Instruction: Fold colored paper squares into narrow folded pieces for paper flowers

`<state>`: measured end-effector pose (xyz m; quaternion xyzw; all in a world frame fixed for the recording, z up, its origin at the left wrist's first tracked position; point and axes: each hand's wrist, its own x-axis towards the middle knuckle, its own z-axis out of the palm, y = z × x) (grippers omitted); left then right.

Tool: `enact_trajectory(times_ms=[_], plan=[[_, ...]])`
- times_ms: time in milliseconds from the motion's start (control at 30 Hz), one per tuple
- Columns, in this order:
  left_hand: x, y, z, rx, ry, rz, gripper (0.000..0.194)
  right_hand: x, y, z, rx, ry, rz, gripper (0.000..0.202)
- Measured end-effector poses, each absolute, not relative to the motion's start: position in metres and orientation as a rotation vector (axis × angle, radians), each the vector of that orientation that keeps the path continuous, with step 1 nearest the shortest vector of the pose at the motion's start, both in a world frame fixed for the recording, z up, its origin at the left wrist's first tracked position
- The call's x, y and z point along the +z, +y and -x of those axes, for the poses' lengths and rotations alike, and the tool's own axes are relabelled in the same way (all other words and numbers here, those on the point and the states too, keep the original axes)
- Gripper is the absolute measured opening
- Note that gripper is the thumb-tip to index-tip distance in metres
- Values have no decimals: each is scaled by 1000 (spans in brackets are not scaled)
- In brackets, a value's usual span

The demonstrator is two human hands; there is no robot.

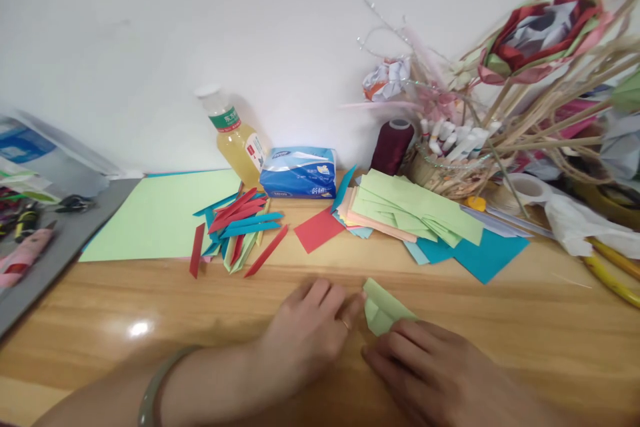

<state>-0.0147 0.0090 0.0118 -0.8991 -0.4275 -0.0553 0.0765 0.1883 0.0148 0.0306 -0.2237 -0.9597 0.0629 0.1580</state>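
Observation:
A small light green paper piece (383, 307) with folds in it lies on the wooden table, between my two hands. My left hand (317, 320), a ring on one finger and a bangle at the wrist, has its fingers curled, and its index fingertip touches the paper's upper left corner. At the paper's lower right edge is my right hand (420, 360), its fingers bent together and gripping that edge, partly covering it.
Folded red, blue and green strips (245, 223) lie behind my left hand. Stacked green paper (410, 203) and blue sheets (493, 253) sit behind my right. Further back are a bottle (235, 140), a tissue pack (299, 173), a thread spool (393, 147) and a marker basket (450, 170).

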Motion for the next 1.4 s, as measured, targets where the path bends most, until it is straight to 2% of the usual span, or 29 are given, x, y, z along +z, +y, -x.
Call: enact_trajectory(times_ms=[200, 467, 700, 833, 967, 1067, 1400], plan=[[6, 10, 15, -335, -1019, 2811, 20, 25, 17, -190, 345, -2646, 673, 28], [5, 16, 20, -289, -920, 2893, 26, 14, 40, -204, 442, -2334, 1190, 9], [11, 23, 26, -409, -806, 2934, 25, 10, 38, -200, 609, -2289, 1294, 8], [12, 24, 26, -324, -771, 2917, 27, 11, 35, -196, 630, -2253, 1348, 4], [9, 23, 26, -292, -736, 2911, 28, 12, 35, -195, 695, -2201, 1405, 9], [7, 23, 27, -296, -729, 2928, 30, 13, 36, -195, 643, -2241, 1374, 12], [6, 24, 27, -276, -740, 2924, 30, 8, 36, -203, 101, -2519, 916, 23]])
